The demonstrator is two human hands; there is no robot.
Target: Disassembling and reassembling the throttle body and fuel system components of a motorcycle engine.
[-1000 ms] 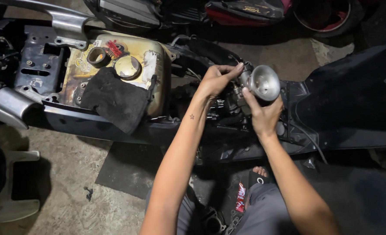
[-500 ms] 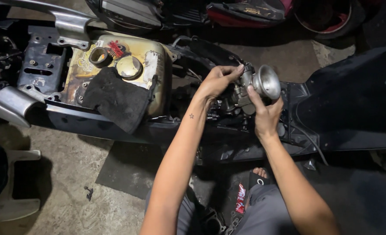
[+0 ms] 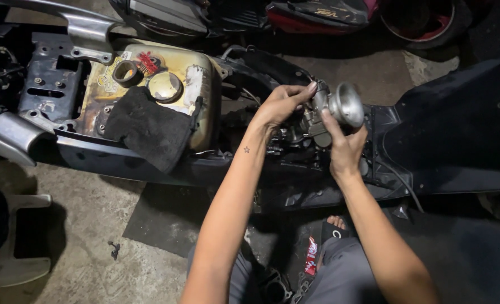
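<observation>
Carburetor (image 3: 326, 112), a grey metal piece with a shiny round funnel mouth, is held up between both hands over the open middle of the stripped scooter frame (image 3: 126, 160). His left hand (image 3: 281, 104) comes at it from the left, fingers curled with the fingertips pressed on its top edge. His right hand (image 3: 346, 146) sits just below and behind it, thumb up against the body under the funnel, fingers wrapped around the far side. Off to the left, well apart from the hands, a dirty yellow fuel tank (image 3: 199, 84) sits in the frame with a black rag (image 3: 148, 129) draped over it and a dark rubber ring (image 3: 127, 73) lying on top. Bare concrete floor (image 3: 81, 247) shows below.
</observation>
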